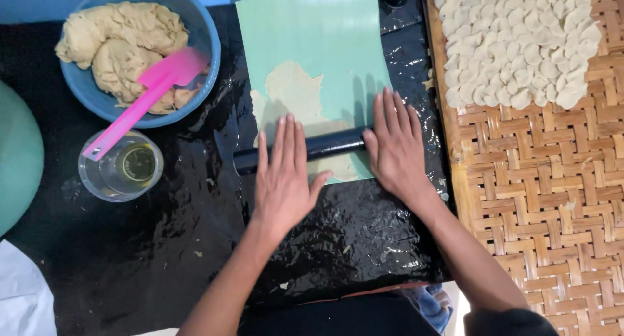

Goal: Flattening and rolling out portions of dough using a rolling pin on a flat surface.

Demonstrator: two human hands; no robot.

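rolling pin (pixel 325 146) under flat spread left hand (pixel 283 180), right hand (pixel 395 147), dough bowl (pixel 201 34) nearby

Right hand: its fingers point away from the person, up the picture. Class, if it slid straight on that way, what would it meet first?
The right hand lies flat on the dark rolling pin. Straight ahead is bare green sheet; the flattened dough lies left of that line. The way looks free to the sheet's far edge.

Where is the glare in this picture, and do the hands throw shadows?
Head view: glare streaks the wrinkled black sheet around both hands; the right hand casts finger shadows up the green mat, the left hand a fainter one beside it; the frame is sharp, with little blur.
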